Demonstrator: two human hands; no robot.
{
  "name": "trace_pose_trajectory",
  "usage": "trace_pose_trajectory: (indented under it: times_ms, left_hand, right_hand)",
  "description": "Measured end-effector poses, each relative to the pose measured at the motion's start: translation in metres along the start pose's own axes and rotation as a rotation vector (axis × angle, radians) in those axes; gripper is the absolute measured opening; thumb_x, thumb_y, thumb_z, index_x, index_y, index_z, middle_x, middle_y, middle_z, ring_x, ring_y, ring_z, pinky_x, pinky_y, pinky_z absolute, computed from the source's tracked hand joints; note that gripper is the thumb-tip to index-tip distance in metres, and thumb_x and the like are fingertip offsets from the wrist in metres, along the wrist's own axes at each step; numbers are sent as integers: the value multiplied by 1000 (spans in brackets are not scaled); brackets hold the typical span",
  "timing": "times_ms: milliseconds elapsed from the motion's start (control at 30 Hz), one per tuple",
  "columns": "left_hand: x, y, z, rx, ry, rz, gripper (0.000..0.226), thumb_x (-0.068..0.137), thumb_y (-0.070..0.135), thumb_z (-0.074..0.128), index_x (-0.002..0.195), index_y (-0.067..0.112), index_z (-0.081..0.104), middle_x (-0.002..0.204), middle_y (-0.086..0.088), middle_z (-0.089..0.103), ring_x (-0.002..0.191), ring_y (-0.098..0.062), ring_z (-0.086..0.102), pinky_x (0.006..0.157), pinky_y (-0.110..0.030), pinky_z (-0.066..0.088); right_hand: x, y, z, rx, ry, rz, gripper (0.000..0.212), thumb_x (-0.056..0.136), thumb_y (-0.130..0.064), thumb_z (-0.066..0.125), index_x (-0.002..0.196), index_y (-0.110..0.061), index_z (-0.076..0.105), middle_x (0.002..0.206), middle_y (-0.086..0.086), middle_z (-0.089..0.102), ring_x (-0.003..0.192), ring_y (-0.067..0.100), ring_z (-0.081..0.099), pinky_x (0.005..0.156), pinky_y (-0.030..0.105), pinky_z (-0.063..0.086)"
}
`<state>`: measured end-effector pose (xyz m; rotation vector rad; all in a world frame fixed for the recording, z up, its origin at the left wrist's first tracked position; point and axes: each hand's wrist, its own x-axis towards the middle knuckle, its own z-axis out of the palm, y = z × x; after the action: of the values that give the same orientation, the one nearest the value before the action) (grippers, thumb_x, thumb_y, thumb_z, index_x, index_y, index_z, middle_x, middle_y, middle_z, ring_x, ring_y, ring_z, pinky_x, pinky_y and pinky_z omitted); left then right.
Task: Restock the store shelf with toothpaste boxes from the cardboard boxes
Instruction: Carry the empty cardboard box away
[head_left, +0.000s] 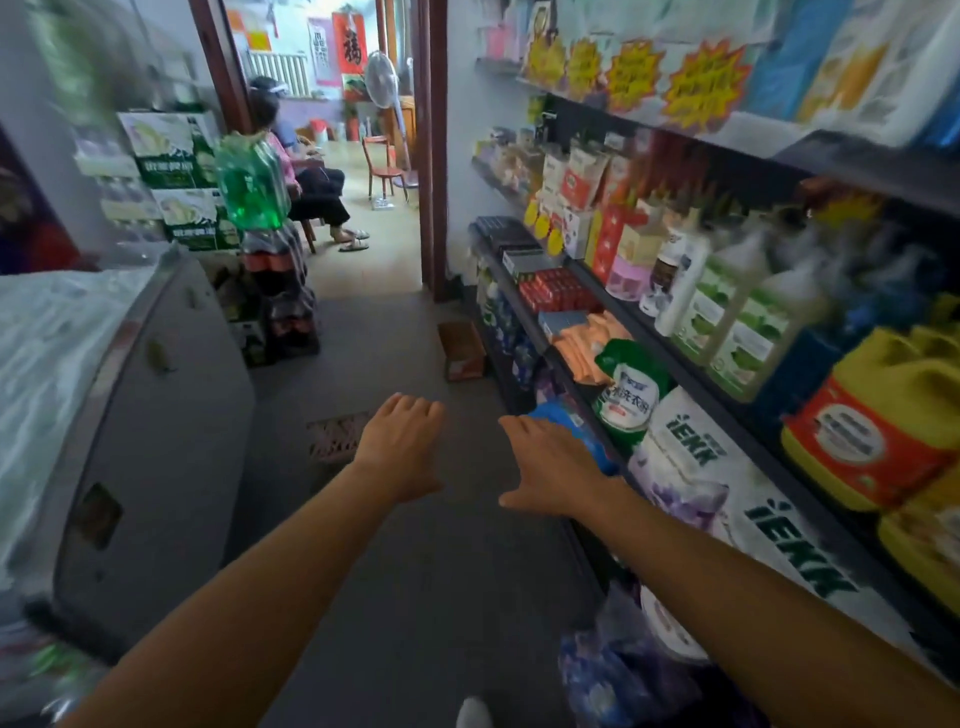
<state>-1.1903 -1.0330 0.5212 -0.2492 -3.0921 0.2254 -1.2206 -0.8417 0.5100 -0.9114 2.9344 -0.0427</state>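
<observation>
Reaching forward over the aisle floor, left hand (402, 447) and right hand (553, 467) hold nothing, fingers loose | cardboard box (462, 351) lies on the floor beside the store shelf (524, 306) | red toothpaste boxes (556, 288) stacked on the shelf, far end.

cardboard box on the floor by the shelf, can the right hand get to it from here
Probably not yet: the right hand is empty, but the cardboard box lies well ahead down the aisle. The floor between looks clear.

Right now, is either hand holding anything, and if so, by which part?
Nothing is held. The left hand and the right hand both reach forward over the aisle floor with nothing in them.
</observation>
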Motion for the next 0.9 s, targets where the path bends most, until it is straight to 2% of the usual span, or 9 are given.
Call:
trace_pose_trajectory:
  times_ms: [133, 233, 467, 700, 900]
  left_hand:
    - [122, -44, 6, -26, -3, -3, 62, 72, 46, 70, 120, 15, 45, 121, -4, 52, 116, -24, 46, 112, -34, 28]
    - [196, -81, 13, -44, -7, -25, 65, 74, 46, 67, 125, 15, 44, 123, -4, 51, 118, -24, 46, 112, -34, 26]
    - [368, -186, 63, -72, -59, -48, 74, 73, 47, 68, 133, 13, 41, 130, -4, 50, 123, -24, 44, 115, -34, 22]
    - [563, -298, 83, -74, -45, 13, 71, 76, 45, 68, 133, 13, 40, 130, -6, 49, 123, -26, 43, 110, -33, 27]
    - [721, -361, 92, -126, -92, 83, 66, 85, 41, 58, 140, 11, 36, 136, -8, 46, 129, -26, 39, 115, -35, 20]
  right_hand:
    - [122, 52, -21, -32, -15, -21, 89, 75, -50, 72, 142, -12, 28, 139, 8, 42, 126, 29, 43, 102, 38, 37]
    - [206, 83, -29, -43, -39, -44, 91, 74, -51, 71, 144, -12, 26, 139, 8, 42, 126, 28, 43, 104, 38, 37]
    - [402, 129, -11, -22, -76, -44, 93, 73, -53, 70, 143, -12, 27, 136, 7, 43, 123, 28, 44, 104, 40, 38]
    - [616, 173, -15, 22, -36, 24, 86, 72, -52, 71, 138, -13, 32, 133, 7, 46, 120, 28, 46, 99, 40, 42]
    - [755, 227, -25, 96, -35, 139, 86, 73, -50, 71, 141, -15, 30, 137, 8, 44, 124, 28, 44, 102, 39, 39]
